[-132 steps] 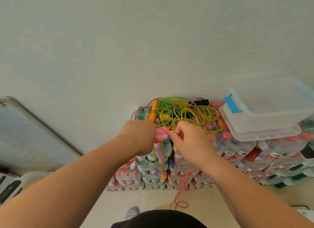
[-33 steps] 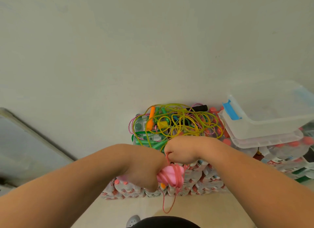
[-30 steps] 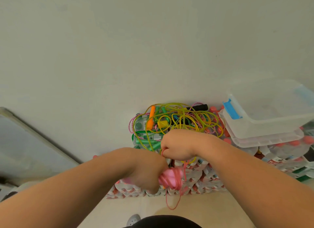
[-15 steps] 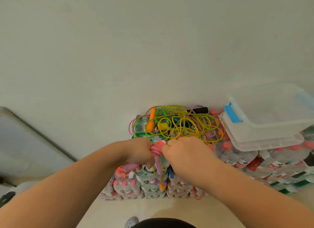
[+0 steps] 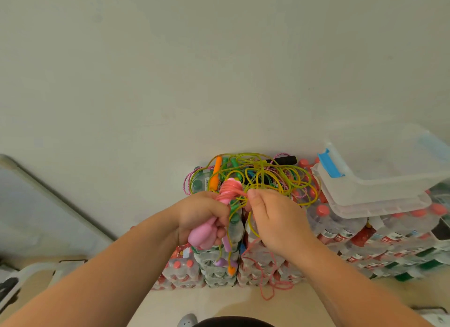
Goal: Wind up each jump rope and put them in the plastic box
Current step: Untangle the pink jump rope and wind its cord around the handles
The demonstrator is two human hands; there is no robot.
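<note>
against a pale wall, above stacked packs of bottled water point(image 5: 341, 231), the left hand point(image 5: 202, 217) curls tightly round the handles point(image 5: 203, 236) of a pink jump rope point(image 5: 230, 188) while the right hand point(image 5: 275, 219) pinches its cord beside the wound coil; the loose tail hangs toward the floor. light, limp and springy, the cord looks apt to unwind unless held at the coil. the plastic box point(image 5: 379, 188) sits just right of the rope tangle point(image 5: 263, 178). the red bottle labels are too small to read.
</note>
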